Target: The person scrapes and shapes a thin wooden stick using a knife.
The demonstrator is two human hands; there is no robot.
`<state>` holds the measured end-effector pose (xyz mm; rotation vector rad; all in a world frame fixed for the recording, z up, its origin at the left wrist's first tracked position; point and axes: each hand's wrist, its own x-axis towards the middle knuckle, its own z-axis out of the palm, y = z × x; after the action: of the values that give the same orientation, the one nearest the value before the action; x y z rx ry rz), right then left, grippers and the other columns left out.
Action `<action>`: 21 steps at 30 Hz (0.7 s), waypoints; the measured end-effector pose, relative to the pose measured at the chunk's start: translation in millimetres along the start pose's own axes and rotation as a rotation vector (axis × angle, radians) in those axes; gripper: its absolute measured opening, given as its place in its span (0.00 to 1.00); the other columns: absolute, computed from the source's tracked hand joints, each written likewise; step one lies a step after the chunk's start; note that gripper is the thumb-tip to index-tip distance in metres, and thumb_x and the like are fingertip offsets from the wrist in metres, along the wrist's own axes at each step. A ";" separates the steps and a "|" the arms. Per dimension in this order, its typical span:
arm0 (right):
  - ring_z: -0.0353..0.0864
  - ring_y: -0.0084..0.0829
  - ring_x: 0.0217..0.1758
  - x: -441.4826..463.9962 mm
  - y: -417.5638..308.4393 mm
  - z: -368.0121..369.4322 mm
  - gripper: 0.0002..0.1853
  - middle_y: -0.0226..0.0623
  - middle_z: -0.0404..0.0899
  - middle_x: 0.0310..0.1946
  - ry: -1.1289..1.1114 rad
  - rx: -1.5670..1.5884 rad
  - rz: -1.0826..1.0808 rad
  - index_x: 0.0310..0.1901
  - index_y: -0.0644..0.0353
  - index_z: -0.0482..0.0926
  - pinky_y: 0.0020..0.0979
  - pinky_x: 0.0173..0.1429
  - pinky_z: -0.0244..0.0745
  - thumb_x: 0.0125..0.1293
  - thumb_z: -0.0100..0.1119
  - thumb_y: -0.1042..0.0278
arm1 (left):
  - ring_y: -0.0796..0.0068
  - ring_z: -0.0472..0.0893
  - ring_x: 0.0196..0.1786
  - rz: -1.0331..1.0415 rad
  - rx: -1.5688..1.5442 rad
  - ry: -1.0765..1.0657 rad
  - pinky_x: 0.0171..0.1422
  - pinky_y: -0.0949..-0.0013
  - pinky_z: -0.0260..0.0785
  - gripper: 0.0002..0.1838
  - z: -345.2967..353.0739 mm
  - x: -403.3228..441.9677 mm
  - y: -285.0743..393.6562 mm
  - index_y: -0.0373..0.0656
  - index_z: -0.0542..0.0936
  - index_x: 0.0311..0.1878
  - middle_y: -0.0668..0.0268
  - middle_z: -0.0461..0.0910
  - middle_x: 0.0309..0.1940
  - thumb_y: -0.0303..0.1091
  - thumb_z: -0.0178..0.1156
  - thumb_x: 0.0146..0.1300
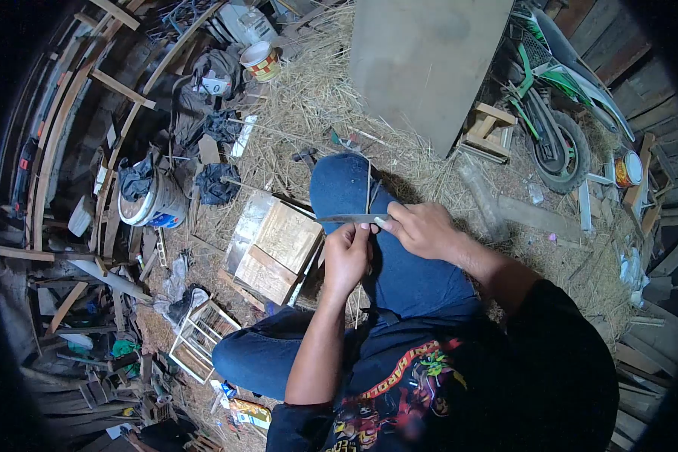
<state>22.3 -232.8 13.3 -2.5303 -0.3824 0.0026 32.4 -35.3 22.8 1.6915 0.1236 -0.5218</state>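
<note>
Evidently wooden, a thin, straight, pale strip (pixel 368 188) runs along the right edge of the worn blue denim knee (pixel 340 184), its far end near the knee's top edge. The left hand (pixel 346 252) has its thumb and fingers pinched together on the strip's nearer part. The right hand (pixel 418 230) is clamped round the knife (pixel 343 218), hiding its handle; the smooth, flat metal blade points left, crossing the strip just above the left fingertips. Beside the knee, a boxy, rough-grained wooden block (pixel 285 237) stands on the straw-strewn floor (pixel 309 90).
</note>
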 end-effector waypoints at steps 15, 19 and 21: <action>0.87 0.55 0.31 -6.7 -6.8 -2.6 0.19 0.51 0.84 0.26 -0.124 -0.120 0.020 0.42 0.59 0.73 0.54 0.33 0.80 0.78 0.49 0.49 | 0.83 0.64 0.12 -0.120 -0.218 -0.103 0.17 0.74 0.55 0.20 -1.1 -3.6 -17.1 0.38 0.80 0.42 0.72 0.70 0.14 0.43 0.46 0.84; 0.87 0.55 0.31 -3.0 -4.3 -0.4 0.19 0.50 0.84 0.25 -0.138 -0.133 0.013 0.42 0.60 0.73 0.54 0.33 0.79 0.77 0.50 0.49 | 0.83 0.63 0.11 -0.125 -0.290 -0.098 0.15 0.73 0.53 0.20 0.1 -2.3 -18.6 0.38 0.79 0.40 0.73 0.68 0.13 0.42 0.46 0.83; 0.87 0.55 0.31 -3.2 -1.6 1.4 0.18 0.50 0.84 0.25 -0.137 -0.134 0.038 0.43 0.60 0.73 0.54 0.33 0.79 0.77 0.50 0.50 | 0.84 0.61 0.10 -0.076 -0.257 -0.061 0.15 0.72 0.51 0.20 4.7 -1.6 -21.0 0.38 0.78 0.39 0.74 0.66 0.12 0.42 0.47 0.83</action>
<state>18.7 -231.6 12.7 -2.6774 -0.4003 0.1707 21.9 -35.4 3.8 1.4232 0.2027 -0.5874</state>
